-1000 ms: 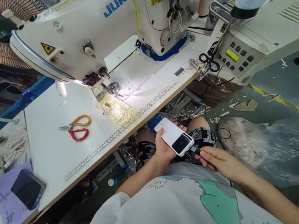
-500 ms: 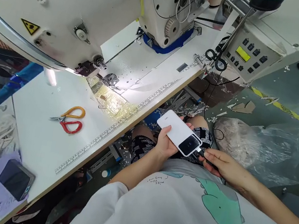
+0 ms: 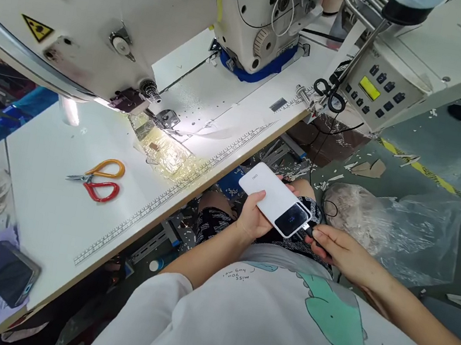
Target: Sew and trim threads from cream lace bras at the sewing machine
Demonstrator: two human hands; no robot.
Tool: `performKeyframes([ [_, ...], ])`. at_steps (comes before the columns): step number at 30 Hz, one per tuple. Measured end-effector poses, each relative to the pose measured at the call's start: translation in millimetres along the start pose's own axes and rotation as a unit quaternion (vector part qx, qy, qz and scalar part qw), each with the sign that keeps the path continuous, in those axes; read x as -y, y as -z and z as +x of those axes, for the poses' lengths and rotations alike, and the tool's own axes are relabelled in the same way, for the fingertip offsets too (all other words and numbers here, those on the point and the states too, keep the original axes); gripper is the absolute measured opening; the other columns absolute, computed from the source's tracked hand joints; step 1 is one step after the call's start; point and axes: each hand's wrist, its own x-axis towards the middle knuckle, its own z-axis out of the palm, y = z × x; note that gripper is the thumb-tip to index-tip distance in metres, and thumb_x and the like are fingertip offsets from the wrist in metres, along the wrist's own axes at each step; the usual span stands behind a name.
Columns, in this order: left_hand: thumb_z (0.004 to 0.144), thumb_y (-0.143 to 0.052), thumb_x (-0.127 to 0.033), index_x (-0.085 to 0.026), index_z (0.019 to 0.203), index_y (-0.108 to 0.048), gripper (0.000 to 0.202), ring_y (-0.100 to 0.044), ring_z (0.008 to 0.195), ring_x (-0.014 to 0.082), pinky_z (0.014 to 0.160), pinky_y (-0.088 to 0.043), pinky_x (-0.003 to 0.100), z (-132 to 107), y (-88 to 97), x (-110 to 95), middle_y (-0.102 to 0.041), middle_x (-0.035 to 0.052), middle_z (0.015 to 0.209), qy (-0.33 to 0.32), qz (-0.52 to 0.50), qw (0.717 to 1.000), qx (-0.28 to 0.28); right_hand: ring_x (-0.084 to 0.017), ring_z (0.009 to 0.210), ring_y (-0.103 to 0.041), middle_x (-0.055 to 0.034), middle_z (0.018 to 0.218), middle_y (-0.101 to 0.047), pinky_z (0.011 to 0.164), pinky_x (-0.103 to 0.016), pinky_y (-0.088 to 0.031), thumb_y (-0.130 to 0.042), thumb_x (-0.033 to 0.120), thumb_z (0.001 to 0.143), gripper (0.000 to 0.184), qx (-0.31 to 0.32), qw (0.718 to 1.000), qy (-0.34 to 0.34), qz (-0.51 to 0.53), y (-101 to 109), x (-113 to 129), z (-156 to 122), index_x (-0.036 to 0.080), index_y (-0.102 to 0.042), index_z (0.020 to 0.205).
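The left-hand grip point(image 3: 250, 219) is closed around the white power bank point(image 3: 275, 199), just right of frame centre; the right-hand grip point(image 3: 339, 249) pinches the black cable plug point(image 3: 310, 231) at its display end.

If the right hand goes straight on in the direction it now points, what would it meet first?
Probably the nearer end of the white device in the left hand; the plug that the right hand holds seems to be at that end, though depth is unclear.
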Motion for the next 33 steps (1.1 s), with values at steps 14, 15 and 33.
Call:
performKeyframes([
  [14, 0.075, -0.049, -0.037, -0.011, 0.103, -0.061, 0.040, -0.061, 0.103, 0.0328, 0.097, -0.041, 0.050, -0.4, 1.7, -9.3, -0.069, 0.0140, 0.091, -0.013, -0.070, 0.990, -0.121, -0.017, 0.069, -0.058, -0.0059, 0.082, -0.065, 0.060, -0.028, -0.046, -0.055, 0.055, 0.081, 0.038, -0.181, 0.955, 0.203, -0.114, 18.0, -4.8, -15.0, 0.021, -0.069, 0.088],
  [15, 0.075, -0.049, -0.037, -0.011, 0.101, -0.062, 0.039, -0.060, 0.103, 0.0330, 0.096, -0.041, 0.050, -0.5, 1.2, -8.0, -0.069, 0.0144, 0.091, -0.002, -0.076, 0.989, -0.127, -0.018, 0.078, -0.060, -0.0062, 0.088, -0.066, 0.066, -0.029, -0.048, -0.054, 0.049, 0.084, 0.033, -0.225, 0.931, 0.250, -0.141, 16.0, -5.7, -12.9, 0.022, -0.069, 0.096],
  [33, 0.077, -0.050, -0.032, -0.006, 0.101, -0.059, 0.037, -0.063, 0.093, 0.0316, 0.083, -0.050, 0.046, -1.4, -0.2, 13.0, -0.067, 0.0166, 0.089, 0.071, -0.139, 0.960, -0.233, -0.017, 0.076, -0.056, -0.0062, 0.086, -0.060, 0.062, -0.029, -0.046, -0.052, 0.014, 0.088, 0.015, -0.302, 0.743, 0.463, -0.377, 3.4, -30.7, 12.3, 0.020, -0.064, 0.093],
])
